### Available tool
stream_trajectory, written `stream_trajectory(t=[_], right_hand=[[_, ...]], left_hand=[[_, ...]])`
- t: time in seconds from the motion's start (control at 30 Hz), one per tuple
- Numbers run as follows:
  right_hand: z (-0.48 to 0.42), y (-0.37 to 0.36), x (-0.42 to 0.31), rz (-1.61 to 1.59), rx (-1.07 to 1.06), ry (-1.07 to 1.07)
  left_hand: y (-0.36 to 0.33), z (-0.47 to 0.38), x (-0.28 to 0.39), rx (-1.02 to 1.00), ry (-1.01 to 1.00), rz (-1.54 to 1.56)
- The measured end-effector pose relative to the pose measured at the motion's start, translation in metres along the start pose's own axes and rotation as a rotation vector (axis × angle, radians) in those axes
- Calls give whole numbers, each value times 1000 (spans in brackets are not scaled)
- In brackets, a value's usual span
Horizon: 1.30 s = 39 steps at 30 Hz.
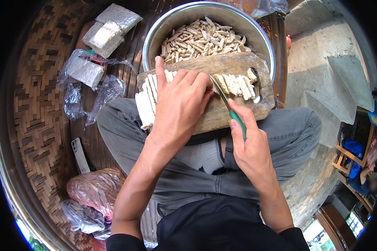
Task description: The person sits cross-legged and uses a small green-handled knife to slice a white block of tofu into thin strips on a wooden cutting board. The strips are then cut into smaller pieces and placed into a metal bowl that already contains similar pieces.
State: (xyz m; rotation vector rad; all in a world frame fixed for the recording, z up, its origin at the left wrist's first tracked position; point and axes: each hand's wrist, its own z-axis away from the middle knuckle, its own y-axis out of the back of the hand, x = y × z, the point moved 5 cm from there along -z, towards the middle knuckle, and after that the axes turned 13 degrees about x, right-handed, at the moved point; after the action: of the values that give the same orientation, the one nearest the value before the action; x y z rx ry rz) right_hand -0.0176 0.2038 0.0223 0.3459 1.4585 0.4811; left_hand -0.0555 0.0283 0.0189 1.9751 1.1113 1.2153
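Observation:
A worn wooden cutting board [207, 120] rests across my lap and the near side of a large metal basin [146, 47], which holds many pale cut strips [204, 39]. My right hand [253, 141] grips a knife [237, 120] by its green handle, the blade on the board close to my left fingertips. My left hand [183, 100] lies palm down over white slabs, apparently tempeh [144, 108], with its thumb spread; what is under the palm is hidden. Right of the blade, a row of cut white pieces [235, 84] sits beside the board's handle hole.
Wrapped pale blocks [108, 34] and crumpled clear plastic [108, 94] lie on slats at the left. A phone [80, 155] and a filled pinkish plastic bag [95, 188] are nearer me, beside a woven bamboo wall [40, 125]. Concrete steps [336, 84] are at the right; a person sits far right.

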Motion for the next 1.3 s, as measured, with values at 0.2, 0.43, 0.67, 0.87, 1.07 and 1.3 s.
stream_trajectory(t=[0.2, 0.43, 0.67, 0.87, 1.07, 1.3], right_hand=[[-2, -4, 7, 76, -59, -47], [4, -5, 12, 86, -21, -51], [6, 0, 9, -13, 28, 51], [3, -3, 6, -40, -33, -4], [2, -7, 10, 116, -68, -69], [8, -6, 12, 113, 78, 105]], left_hand=[[-1, 2, -1, -10, -3, -19], [0, 1, 0, -20, -39, 16], [-2, 2, -2, -16, -22, 34], [-2, 2, -2, -7, -22, 59], [-4, 3, -2, -20, -31, 36], [-1, 1, -1, -30, 10, -26]])
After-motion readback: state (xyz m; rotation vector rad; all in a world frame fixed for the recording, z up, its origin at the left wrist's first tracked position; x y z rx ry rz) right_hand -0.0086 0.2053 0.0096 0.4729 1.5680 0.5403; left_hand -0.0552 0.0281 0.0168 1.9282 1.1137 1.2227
